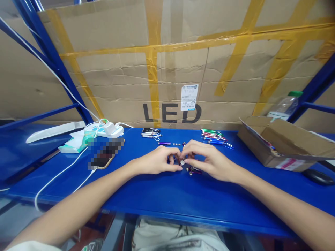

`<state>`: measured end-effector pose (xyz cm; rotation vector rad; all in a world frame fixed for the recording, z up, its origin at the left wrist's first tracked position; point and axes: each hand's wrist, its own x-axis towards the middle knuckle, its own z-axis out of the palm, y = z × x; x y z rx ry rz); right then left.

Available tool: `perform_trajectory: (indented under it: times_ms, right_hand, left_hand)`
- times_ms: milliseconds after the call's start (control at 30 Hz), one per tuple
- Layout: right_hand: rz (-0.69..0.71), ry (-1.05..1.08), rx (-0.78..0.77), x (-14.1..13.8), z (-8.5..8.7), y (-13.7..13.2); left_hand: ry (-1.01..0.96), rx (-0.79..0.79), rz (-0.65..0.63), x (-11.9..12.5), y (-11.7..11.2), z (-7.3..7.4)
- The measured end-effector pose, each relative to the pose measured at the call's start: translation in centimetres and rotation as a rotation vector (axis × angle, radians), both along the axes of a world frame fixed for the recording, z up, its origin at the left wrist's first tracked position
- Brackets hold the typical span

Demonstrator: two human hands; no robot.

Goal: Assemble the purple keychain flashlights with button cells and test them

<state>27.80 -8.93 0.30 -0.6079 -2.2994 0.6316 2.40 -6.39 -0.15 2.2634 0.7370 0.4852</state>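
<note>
My left hand [159,161] and my right hand [210,161] meet low over the blue table. At my right thumb tip is a small round silver disc [182,162], like a button cell, pinched against the fingers. My left fingers are curled close beside it, and what they hold is hidden. Under and beside my right hand lie small metal caps [190,173] and a dark purple tube part [196,170]. Beyond the hands are a purple metal tube [164,143] and several small silver discs [176,144] in a row.
Behind lie black and silver penlights [151,134] and a coloured group [216,137]. An open carton [282,146] and black mouse [318,176] stand right. Left are a phone [106,153], a power strip [115,131] and white cables. A large cardboard box [117,80] forms the back.
</note>
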Motion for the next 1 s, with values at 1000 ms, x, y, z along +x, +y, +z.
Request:
perform_trajectory:
  times_ms: [1000]
  right_hand:
    - [-0.122, -0.033, 0.144, 0.54, -0.29, 0.56]
  left_hand:
    - [-0.067, -0.128, 0.033, -0.07, 0.46, -0.74]
